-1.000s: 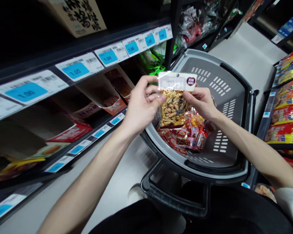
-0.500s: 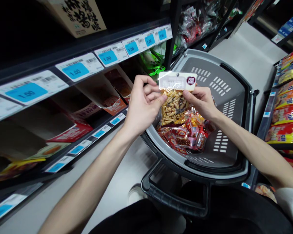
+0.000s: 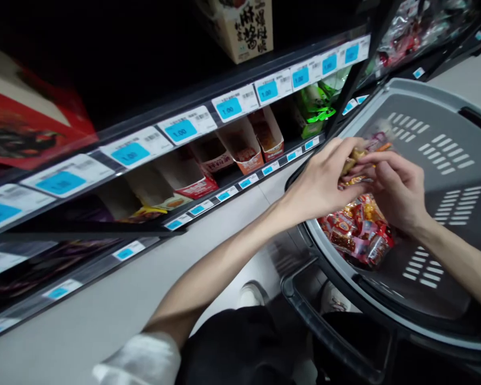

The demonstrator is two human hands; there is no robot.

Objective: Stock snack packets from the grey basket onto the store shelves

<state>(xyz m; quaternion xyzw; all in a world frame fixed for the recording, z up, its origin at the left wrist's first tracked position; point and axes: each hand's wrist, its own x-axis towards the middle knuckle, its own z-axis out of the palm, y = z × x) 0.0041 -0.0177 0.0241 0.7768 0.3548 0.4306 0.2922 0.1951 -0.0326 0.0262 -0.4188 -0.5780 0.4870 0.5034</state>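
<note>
Over the shopping basket (image 3: 451, 136), my left hand (image 3: 324, 179) is closed around a snack packet (image 3: 351, 161), of which a tan-gold part and a blurred white and purple end show. My right hand (image 3: 404, 190) meets it from the other side, its fingers curled and pinched on the same packet. Both hands cover most of the packet, and motion smears its edges. Beneath them, several small snack packets (image 3: 356, 230) in red, yellow and clear wrapping lie on the basket's bottom.
Left of the basket runs a dark shelf with blue price tags (image 3: 180, 130). Open display boxes (image 3: 244, 152) stand on its lower level, near green packets (image 3: 312, 107). A tan box (image 3: 248, 32) and a red box (image 3: 32, 117) sit above. The basket handle (image 3: 328, 331) points toward my legs.
The snack packet, earlier held upright and face-on by its white header, is now tilted and largely covered by my hands. The view has swung left, so the basket appears further right.
</note>
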